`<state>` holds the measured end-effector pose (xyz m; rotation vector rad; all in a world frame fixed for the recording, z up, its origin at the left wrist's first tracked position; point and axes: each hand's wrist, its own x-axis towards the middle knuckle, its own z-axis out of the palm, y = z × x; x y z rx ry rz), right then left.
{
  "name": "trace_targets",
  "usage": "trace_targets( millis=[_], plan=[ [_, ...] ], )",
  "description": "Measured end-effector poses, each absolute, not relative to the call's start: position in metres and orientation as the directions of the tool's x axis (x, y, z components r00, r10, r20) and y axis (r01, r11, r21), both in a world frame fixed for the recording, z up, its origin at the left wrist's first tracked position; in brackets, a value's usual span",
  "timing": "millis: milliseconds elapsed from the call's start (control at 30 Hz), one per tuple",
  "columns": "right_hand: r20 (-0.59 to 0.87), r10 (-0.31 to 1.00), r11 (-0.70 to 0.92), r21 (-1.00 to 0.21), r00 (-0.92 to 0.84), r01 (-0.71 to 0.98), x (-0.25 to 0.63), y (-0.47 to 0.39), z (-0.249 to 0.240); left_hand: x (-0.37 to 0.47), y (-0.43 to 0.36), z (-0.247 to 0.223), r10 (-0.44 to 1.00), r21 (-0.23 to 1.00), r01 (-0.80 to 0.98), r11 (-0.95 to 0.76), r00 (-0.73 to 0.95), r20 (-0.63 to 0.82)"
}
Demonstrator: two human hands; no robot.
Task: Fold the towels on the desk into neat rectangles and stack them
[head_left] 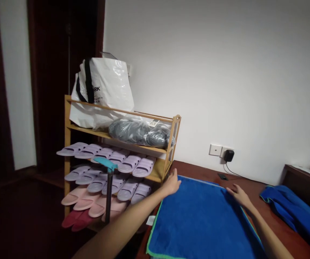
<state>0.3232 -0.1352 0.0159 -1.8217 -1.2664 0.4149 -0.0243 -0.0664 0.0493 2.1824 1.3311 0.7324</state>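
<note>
A blue towel [200, 219] with green edging is spread flat on a reddish-brown wooden tabletop [187, 168]. At its far left corner is my left hand [171, 185], fingers apart and nothing seen in them. My right hand [239, 198] hovers at or touches the far right edge, fingers spread; contact is hard to make out. A white tag [151, 220] sticks out on the towel's left side. Another blue cloth [295, 208] lies crumpled to the right of my right forearm.
Left of the table stands a wooden shoe rack [175, 135] with lilac slippers [144, 166], pink slippers [83, 199] and a white bag [111, 82]. A black-shafted stick with a blue top [104, 162] stands before it. A black adapter [228, 155] is plugged into the wall.
</note>
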Motion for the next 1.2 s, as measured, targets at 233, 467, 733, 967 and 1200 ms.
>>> trace_targets(
  millis=[233,467,733,967,1200],
  plan=[
    [0.134,0.989,0.008,-0.472,0.062,0.882,0.257,-0.115,-0.01,0.02,-0.068,0.021,0.777,0.373,0.691,-0.62,0.606,0.17],
    [0.054,0.967,-0.218,-0.326,0.249,0.92,0.291,-0.127,-0.022,0.018,-0.058,0.003,0.882,0.319,0.822,-0.471,0.445,0.155],
    [0.06,0.962,-0.24,-0.277,0.266,0.93,0.284,-0.168,-0.023,0.012,-0.089,0.007,0.887,0.273,0.845,-0.46,0.444,0.122],
    [0.059,0.921,-0.352,-0.292,0.384,0.889,0.255,-0.259,-0.023,-0.012,-0.149,0.015,0.807,0.261,0.769,-0.584,0.586,0.079],
    [0.009,0.952,-0.247,-0.569,0.306,0.784,0.24,-0.398,-0.025,-0.045,-0.203,0.027,0.689,0.238,0.661,-0.712,0.723,0.053]
  ],
)
